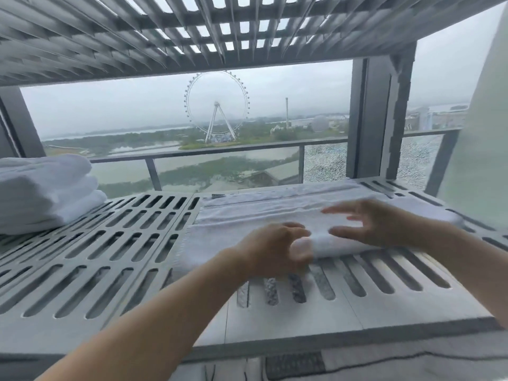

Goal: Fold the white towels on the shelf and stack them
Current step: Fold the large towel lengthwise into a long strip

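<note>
Here, hands [275, 247] [382, 225] at towel [264, 213].

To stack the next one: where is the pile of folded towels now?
Head view: the pile of folded towels sits far left on the shelf, apart from the flat towel.

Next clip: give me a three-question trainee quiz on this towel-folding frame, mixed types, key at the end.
1. True or false: the stack of folded towels lies at the left end of the shelf.
2. Which hand has its fingers spread above the towel being folded?
3. Fill in: the shelf is pierced by long ____.
Key: 1 true; 2 the right hand; 3 slots.
</note>
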### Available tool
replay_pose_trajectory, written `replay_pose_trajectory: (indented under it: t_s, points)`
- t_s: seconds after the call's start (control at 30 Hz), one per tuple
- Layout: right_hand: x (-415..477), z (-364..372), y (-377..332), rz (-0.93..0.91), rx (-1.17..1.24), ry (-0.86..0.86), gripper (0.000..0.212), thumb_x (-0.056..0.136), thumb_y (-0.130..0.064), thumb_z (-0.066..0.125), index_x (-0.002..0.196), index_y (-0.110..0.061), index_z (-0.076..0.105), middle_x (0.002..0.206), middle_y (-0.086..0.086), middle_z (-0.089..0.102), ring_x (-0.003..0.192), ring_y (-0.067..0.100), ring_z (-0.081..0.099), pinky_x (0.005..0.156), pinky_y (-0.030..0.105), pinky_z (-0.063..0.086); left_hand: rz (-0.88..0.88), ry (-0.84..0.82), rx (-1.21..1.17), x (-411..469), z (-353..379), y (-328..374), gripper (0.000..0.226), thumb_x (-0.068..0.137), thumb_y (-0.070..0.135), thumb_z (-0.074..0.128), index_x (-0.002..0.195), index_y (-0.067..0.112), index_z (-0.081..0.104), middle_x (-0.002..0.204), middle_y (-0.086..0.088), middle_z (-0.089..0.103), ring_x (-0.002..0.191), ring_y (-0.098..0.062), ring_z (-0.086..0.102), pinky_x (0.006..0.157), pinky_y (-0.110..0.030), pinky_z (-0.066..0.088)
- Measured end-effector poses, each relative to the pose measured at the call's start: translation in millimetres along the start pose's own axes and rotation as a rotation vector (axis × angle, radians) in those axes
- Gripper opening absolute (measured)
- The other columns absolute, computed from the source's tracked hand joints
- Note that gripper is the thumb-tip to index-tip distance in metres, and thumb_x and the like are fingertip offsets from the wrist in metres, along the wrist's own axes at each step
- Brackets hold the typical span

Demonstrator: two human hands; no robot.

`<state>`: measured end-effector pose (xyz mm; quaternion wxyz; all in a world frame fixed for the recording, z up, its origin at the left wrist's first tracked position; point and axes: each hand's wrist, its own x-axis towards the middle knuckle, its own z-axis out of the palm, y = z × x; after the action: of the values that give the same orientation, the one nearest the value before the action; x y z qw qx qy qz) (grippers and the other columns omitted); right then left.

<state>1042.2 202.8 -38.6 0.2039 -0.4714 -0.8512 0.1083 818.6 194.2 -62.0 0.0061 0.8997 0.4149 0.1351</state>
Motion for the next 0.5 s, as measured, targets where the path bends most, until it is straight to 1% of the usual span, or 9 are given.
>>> replay_pose_trajectory:
  t_s: [0.07, 0.13, 0.23, 0.3, 0.33, 0.37, 0.4, 0.47, 0.5]
  points:
    - [-17, 0, 1, -0.029, -0.134, -0.003, 0.062, 0.081, -0.037, 0.068, 0.136, -0.024, 0.046, 0.138, -0.014, 0.047, 0.125, -0.002, 0.041, 0.101, 0.009, 0.027, 0.008, -0.029, 0.071, 2, 6, 16, 0.046, 0.088, 0.030, 0.052, 0.133, 0.021, 0.046, 0.142, 0.006, 0.043, 0.126, -0.019, 0.045, 0.100, -0.037, 0.043]
    - [-28, 3, 5, -0.053, -0.286, -0.041, 0.069, 0.081, -0.032, 0.067, 0.142, -0.021, 0.038, 0.145, -0.012, 0.040, 0.131, 0.001, 0.036, 0.098, 0.003, 0.016, -0.012, -0.026, 0.126, 3, 8, 23, 0.054, 0.087, 0.020, 0.050, 0.140, 0.023, 0.037, 0.149, 0.006, 0.034, 0.132, -0.017, 0.039, 0.103, -0.036, 0.041]
    - [-35, 9, 11, -0.061, -0.360, -0.074, 0.072, 0.081, -0.021, 0.063, 0.145, -0.017, 0.030, 0.151, -0.006, 0.032, 0.136, 0.008, 0.032, 0.098, 0.003, 0.012, -0.077, -0.010, 0.196, 5, 6, 27, 0.065, 0.087, 0.013, 0.048, 0.147, 0.025, 0.026, 0.153, 0.009, 0.027, 0.137, -0.013, 0.032, 0.105, -0.031, 0.038]
    - [-32, 12, 12, -0.043, -0.372, -0.060, 0.071, 0.080, -0.016, 0.061, 0.145, -0.014, 0.031, 0.150, -0.003, 0.035, 0.135, 0.014, 0.035, 0.104, 0.010, 0.020, -0.114, -0.022, 0.254, 6, 5, 30, 0.065, 0.086, 0.007, 0.047, 0.145, 0.025, 0.027, 0.151, 0.010, 0.030, 0.135, -0.014, 0.035, 0.101, -0.033, 0.042]
    - [-28, 13, 13, -0.028, -0.383, -0.054, 0.067, 0.079, -0.015, 0.060, 0.141, -0.012, 0.035, 0.146, 0.000, 0.040, 0.132, 0.019, 0.040, 0.106, 0.019, 0.028, -0.136, -0.032, 0.273, 6, 5, 31, 0.065, 0.085, 0.004, 0.046, 0.144, 0.025, 0.029, 0.149, 0.010, 0.032, 0.133, -0.015, 0.037, 0.099, -0.035, 0.044]
    - [-24, 16, 13, -0.008, -0.397, -0.061, 0.059, 0.078, -0.012, 0.059, 0.134, -0.011, 0.041, 0.138, 0.002, 0.048, 0.126, 0.023, 0.046, 0.103, 0.027, 0.038, -0.164, -0.037, 0.269, 7, 6, 31, 0.065, 0.084, 0.001, 0.046, 0.143, 0.026, 0.031, 0.147, 0.010, 0.035, 0.131, -0.016, 0.040, 0.098, -0.036, 0.045]
    - [-19, 18, 12, 0.024, -0.412, -0.074, 0.047, 0.077, -0.010, 0.057, 0.122, -0.010, 0.046, 0.128, 0.003, 0.053, 0.118, 0.025, 0.051, 0.094, 0.032, 0.044, -0.195, -0.033, 0.255, 7, 8, 31, 0.066, 0.084, 0.000, 0.045, 0.142, 0.027, 0.032, 0.146, 0.011, 0.037, 0.130, -0.017, 0.042, 0.098, -0.037, 0.045]
    - [-13, 20, 11, 0.079, -0.449, -0.120, 0.026, 0.076, -0.008, 0.055, 0.099, -0.013, 0.043, 0.112, 0.004, 0.055, 0.107, 0.025, 0.053, 0.080, 0.029, 0.042, -0.250, -0.010, 0.266, 9, 13, 30, 0.065, 0.084, -0.001, 0.044, 0.141, 0.027, 0.034, 0.143, 0.010, 0.041, 0.127, -0.018, 0.045, 0.098, -0.037, 0.044]
    - [-11, 21, 13, 0.092, -0.453, -0.145, 0.024, 0.076, -0.006, 0.053, 0.095, -0.014, 0.041, 0.111, 0.005, 0.053, 0.106, 0.025, 0.052, 0.079, 0.028, 0.040, -0.272, 0.004, 0.288, 10, 16, 28, 0.063, 0.084, -0.003, 0.043, 0.140, 0.026, 0.035, 0.141, 0.008, 0.044, 0.125, -0.019, 0.047, 0.097, -0.038, 0.045]
